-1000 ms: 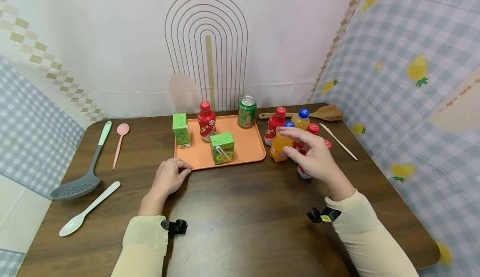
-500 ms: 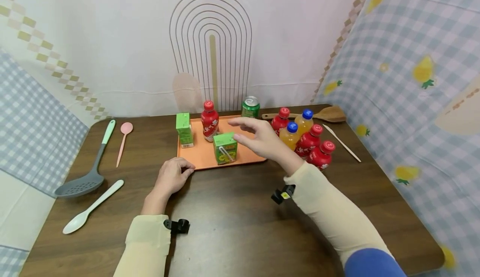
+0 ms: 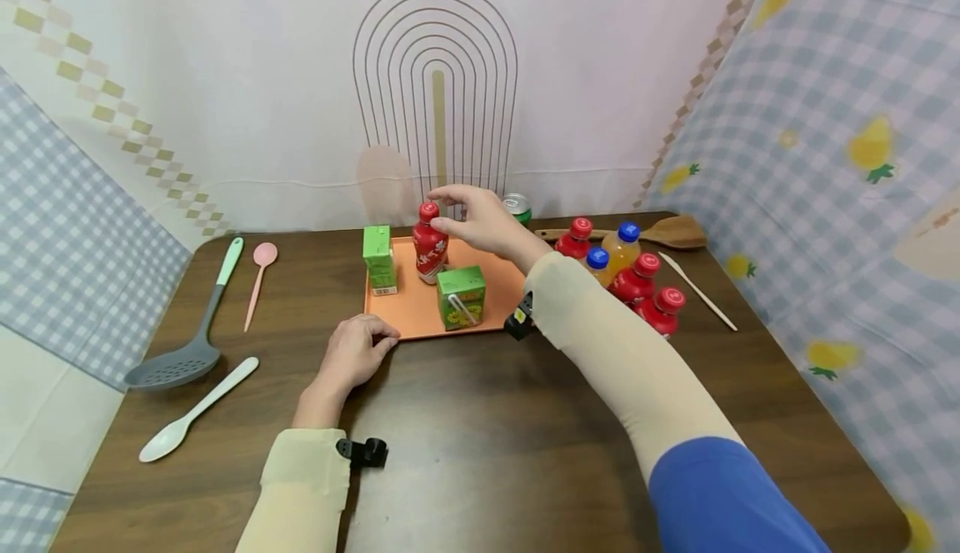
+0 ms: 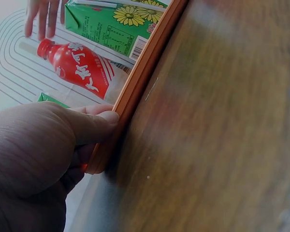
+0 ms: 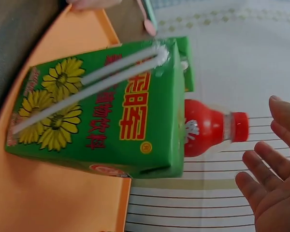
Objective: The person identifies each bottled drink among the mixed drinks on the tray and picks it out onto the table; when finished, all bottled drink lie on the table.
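Note:
My left hand (image 3: 358,351) pinches the front left corner of an orange tray (image 3: 408,317), its thumb against the rim in the left wrist view. On the tray stands a red drink bottle (image 3: 431,251) with a red cap. Beside that cap my right hand (image 3: 483,220) reaches in with its fingers spread; a gap shows between fingers and cap in the right wrist view (image 5: 275,169). Two green drink cartons share the tray: a front carton (image 3: 461,299) with a white straw, and a left carton (image 3: 380,261). A green can (image 3: 517,208) is partly hidden behind the right hand.
Right of the tray, red bottles (image 3: 633,280) and orange juice bottles (image 3: 622,245) with blue caps stand grouped. Behind them lie a wooden spatula (image 3: 673,232) and a thin stick-like utensil (image 3: 697,291). A slotted turner (image 3: 176,363), pink spoon (image 3: 262,266) and white spoon (image 3: 197,410) lie left.
My right hand has moved left from the bottle group, over the tray, to the red bottle's cap. My left hand stays at the tray corner. The view has shifted slightly.

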Action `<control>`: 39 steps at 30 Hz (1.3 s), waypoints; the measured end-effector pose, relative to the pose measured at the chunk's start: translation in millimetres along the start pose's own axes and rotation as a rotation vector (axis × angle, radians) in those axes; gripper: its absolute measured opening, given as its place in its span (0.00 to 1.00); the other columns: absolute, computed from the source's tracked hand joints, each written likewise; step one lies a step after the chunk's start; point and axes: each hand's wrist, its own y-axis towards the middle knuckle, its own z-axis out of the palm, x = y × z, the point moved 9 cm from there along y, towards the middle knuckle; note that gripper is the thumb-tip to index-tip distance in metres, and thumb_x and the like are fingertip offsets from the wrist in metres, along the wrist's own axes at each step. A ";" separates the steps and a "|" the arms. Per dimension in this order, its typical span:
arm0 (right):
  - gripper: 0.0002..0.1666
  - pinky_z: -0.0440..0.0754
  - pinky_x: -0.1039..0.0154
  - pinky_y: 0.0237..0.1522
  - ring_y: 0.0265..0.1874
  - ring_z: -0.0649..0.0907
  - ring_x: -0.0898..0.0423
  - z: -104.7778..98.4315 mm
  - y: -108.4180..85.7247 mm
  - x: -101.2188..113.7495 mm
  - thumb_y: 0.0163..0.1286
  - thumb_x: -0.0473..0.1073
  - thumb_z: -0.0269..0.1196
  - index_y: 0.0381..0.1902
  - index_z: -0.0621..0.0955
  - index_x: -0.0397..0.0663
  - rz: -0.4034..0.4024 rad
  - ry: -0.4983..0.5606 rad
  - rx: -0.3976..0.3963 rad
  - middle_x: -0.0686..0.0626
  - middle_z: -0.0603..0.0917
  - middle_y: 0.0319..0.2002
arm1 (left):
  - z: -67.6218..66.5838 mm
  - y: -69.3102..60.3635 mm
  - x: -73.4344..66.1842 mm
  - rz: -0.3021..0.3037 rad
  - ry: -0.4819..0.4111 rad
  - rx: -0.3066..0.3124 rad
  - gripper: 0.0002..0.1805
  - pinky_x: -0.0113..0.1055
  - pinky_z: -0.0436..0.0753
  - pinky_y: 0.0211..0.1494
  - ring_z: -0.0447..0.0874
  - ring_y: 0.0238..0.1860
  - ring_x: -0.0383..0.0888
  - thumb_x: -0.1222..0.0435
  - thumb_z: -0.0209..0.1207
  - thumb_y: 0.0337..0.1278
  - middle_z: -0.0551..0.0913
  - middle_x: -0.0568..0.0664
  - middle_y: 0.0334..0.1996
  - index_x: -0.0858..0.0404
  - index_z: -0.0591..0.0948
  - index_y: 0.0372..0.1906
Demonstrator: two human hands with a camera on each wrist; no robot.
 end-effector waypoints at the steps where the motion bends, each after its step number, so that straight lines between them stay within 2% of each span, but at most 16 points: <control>1: 0.29 0.74 0.54 0.57 0.61 0.72 0.54 2.3 4.3 -2.8 0.67 0.54 0.63 0.64 0.74 0.58 0.029 0.001 0.008 0.51 0.75 0.61 | 0.0 -0.2 0.3 0.000 -0.001 0.000 0.02 0.47 0.78 0.49 0.82 0.41 0.48 0.65 0.67 0.55 0.85 0.44 0.32 0.56 0.89 0.30; 5: 0.29 0.74 0.56 0.57 0.61 0.72 0.55 10.2 17.2 -11.1 0.66 0.54 0.64 0.64 0.74 0.62 0.097 -0.001 0.026 0.54 0.76 0.60 | -0.5 -0.9 0.4 0.004 0.001 0.000 0.02 0.47 0.78 0.49 0.82 0.41 0.48 0.66 0.67 0.55 0.85 0.44 0.32 0.56 0.89 0.30; 13: 0.26 0.78 0.65 0.50 0.53 0.77 0.59 18.4 27.4 -19.0 0.68 0.46 0.62 0.64 0.75 0.53 0.083 0.016 0.041 0.54 0.79 0.55 | -1.6 0.6 -2.5 0.009 0.012 0.003 0.02 0.46 0.78 0.49 0.82 0.41 0.47 0.66 0.66 0.55 0.85 0.44 0.32 0.56 0.89 0.31; 19: 0.24 0.80 0.66 0.48 0.51 0.79 0.59 20.1 24.5 -22.5 0.70 0.44 0.61 0.63 0.76 0.52 0.077 0.055 0.038 0.51 0.80 0.54 | -1.5 0.4 -3.2 0.006 0.007 0.005 0.02 0.46 0.78 0.50 0.82 0.41 0.47 0.66 0.67 0.55 0.85 0.44 0.32 0.56 0.89 0.31; 30: 0.24 0.80 0.63 0.46 0.50 0.78 0.58 10.0 16.2 -27.2 0.70 0.44 0.60 0.63 0.75 0.49 0.045 -0.025 -0.010 0.50 0.79 0.54 | -3.7 0.3 -2.4 0.008 0.011 -0.005 0.02 0.46 0.78 0.48 0.82 0.40 0.47 0.66 0.67 0.55 0.85 0.44 0.31 0.56 0.89 0.30; 39: 0.24 0.79 0.60 0.51 0.53 0.77 0.56 4.1 -5.3 -28.2 0.71 0.45 0.59 0.64 0.74 0.51 0.104 -0.099 -0.025 0.49 0.78 0.57 | -2.5 -0.5 -0.9 0.008 0.013 -0.009 0.02 0.46 0.78 0.49 0.82 0.40 0.47 0.66 0.67 0.54 0.85 0.44 0.31 0.56 0.88 0.29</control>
